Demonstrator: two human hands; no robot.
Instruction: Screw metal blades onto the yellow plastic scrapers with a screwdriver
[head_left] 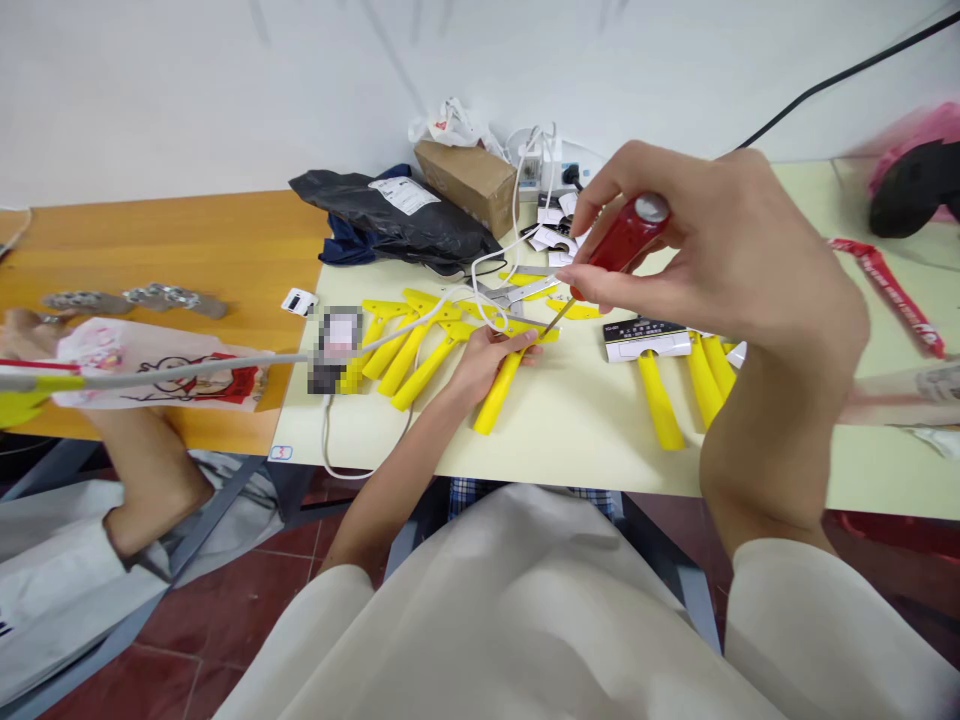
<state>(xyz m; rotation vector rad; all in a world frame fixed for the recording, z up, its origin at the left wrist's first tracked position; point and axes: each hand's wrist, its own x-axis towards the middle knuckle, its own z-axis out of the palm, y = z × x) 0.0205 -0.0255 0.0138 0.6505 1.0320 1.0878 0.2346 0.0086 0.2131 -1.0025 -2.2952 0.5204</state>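
Note:
My right hand [712,240] grips a red-handled screwdriver [624,238], held at a slant with its thin shaft pointing down and left. The shaft's end meets the wide head of a yellow scraper [499,395]. My left hand [487,360] is closed around the upper part of this scraper and keeps it on the table; its handle points toward me. Left of that hand lie several more yellow scrapers [424,372]. Metal blade strips [531,290] are just behind. To the right, a scraper [660,405] carries a black and white card [646,340].
A white cable [478,270] loops over the table near my left hand. Behind are a black plastic parcel [397,225], a cardboard box [469,185] and a power strip [531,165]. At the left, another person's arm [154,480] rests by a plastic bag [165,365]. A red strap [892,300] lies right.

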